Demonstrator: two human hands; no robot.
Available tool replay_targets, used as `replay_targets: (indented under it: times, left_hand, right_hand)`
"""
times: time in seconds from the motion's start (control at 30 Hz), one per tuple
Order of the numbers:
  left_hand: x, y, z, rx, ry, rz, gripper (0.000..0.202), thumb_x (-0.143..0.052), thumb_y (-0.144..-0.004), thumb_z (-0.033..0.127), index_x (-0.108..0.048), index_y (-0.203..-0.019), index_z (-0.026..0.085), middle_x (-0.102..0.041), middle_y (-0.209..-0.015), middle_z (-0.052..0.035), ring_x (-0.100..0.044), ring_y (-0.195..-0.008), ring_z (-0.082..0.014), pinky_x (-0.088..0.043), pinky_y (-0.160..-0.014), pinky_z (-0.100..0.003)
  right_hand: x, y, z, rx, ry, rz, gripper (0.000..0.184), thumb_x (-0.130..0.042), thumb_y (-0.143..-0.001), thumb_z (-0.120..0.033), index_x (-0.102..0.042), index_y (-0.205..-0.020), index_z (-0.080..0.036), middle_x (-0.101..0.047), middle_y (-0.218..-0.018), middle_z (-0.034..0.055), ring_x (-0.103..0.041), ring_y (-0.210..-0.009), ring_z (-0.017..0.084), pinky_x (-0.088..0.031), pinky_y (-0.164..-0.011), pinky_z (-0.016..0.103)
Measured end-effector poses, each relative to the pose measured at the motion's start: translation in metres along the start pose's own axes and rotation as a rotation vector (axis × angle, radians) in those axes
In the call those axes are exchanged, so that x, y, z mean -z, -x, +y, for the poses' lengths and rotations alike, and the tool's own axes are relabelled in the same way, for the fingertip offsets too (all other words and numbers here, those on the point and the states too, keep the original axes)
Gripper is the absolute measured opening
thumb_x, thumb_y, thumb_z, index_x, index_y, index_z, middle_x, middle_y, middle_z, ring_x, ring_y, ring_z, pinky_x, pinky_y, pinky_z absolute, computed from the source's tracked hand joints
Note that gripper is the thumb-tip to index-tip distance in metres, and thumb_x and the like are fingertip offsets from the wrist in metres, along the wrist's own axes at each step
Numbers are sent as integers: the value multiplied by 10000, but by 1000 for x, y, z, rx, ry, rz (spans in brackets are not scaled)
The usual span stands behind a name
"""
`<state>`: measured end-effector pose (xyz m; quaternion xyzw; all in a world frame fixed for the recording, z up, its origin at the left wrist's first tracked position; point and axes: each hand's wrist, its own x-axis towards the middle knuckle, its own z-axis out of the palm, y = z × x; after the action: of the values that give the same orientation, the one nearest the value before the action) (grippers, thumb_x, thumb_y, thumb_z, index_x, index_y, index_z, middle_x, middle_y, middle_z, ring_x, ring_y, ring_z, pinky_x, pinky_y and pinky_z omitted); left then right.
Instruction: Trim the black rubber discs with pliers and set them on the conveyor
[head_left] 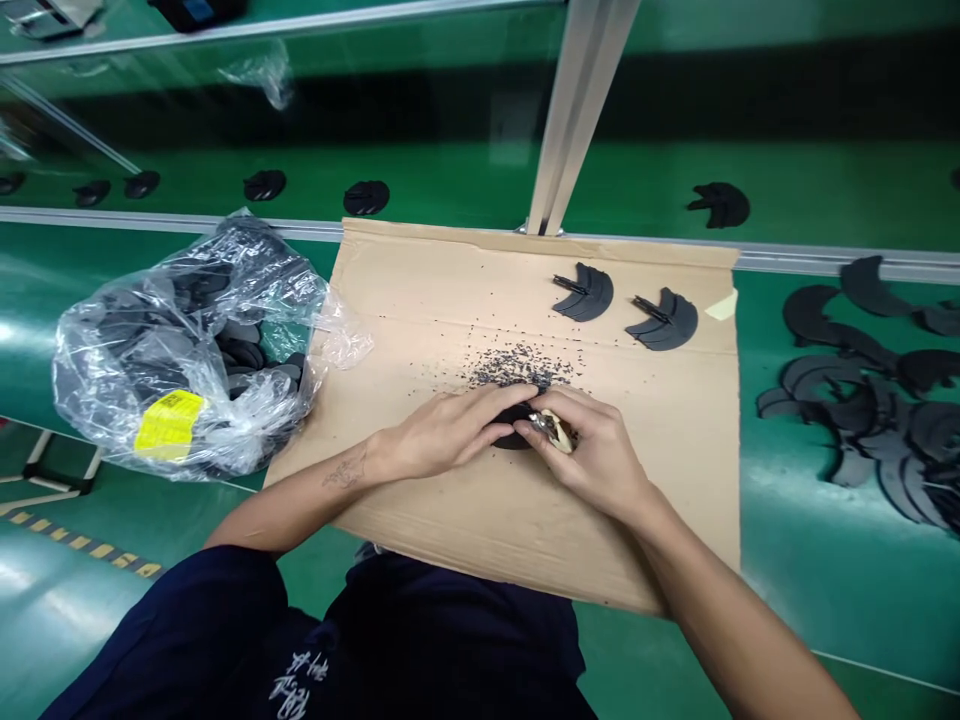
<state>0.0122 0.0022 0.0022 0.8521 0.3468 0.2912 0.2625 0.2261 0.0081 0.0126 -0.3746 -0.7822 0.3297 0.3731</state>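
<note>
Over the cardboard sheet (450,520), my left hand (442,430) closes its fingers on a curved black plastic part (514,432), mostly hidden beneath the fingers. My right hand (592,445) is wrapped round small pliers (553,430) with a metal head and cream grips. Their head is at the black part's right side; my fingers hide whether the jaws touch it. Small black plastic scraps (517,365) lie scattered just beyond both hands. Farther back on the cardboard rest two curved black parts, one (589,293) left of the other (667,320), each with a stem.
A clear plastic bag (225,400) of black parts, with a yellow label (169,423), stands on the left. A loose pile of curved black parts (862,400) covers the green bench at right. A metal post (581,110) rises behind the cardboard; several black parts lie beyond the rail.
</note>
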Motion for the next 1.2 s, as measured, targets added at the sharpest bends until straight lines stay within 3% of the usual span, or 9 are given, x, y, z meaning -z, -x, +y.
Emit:
replay_targets:
  times: [0.13, 0.23, 0.33, 1.0, 1.2]
  left_hand:
    - [3, -3, -1, 8, 95, 143, 479, -614, -978, 316, -509, -1427, 188, -740, -1144, -97, -730, -1006, -172, -632, -872, -302]
    - [7, -7, -1, -15, 225, 275, 359, -719, -907, 344, -676, -1226, 184, -758, -1030, -78, -722, -947, -160, -619, -843, -292]
    - [8, -8, 1, -42, 335, 326, 271, -733, -893, 350, -743, -1097, 173, -764, -1001, -83, -714, -952, -158, -607, -858, -300]
    - [13, -6, 12, -28, 335, 363, 230, -778, -856, 265, -776, -1069, 178, -796, -911, -75, -743, -839, -147, -618, -759, -254]
    - [16, -5, 12, -19, 376, 300, 221, -760, -872, 265, -773, -1073, 172, -797, -954, -86, -748, -894, -161, -628, -807, -279]
  right_hand:
    - [0, 1, 3, 182, 34, 69, 30, -628, -925, -176, -617, -914, -201, -603, -709, 13, -526, -624, 145, -422, -610, 305]
    - [-2, 2, 4, 274, 72, 144, 98, -667, -889, -137, -617, -939, -205, -604, -703, 9, -529, -614, 144, -410, -601, 312]
    - [-5, 3, 4, 323, 82, 170, 159, -679, -863, -105, -620, -969, -208, -630, -728, 17, -552, -631, 148, -416, -607, 318]
    - [-9, 7, 5, 355, 127, 185, 152, -634, -864, -102, -625, -971, -211, -665, -735, 16, -574, -628, 157, -403, -611, 339]
    - [-10, 7, 6, 360, 106, 196, 168, -653, -852, -105, -637, -976, -217, -676, -734, 20, -586, -636, 169, -405, -617, 347]
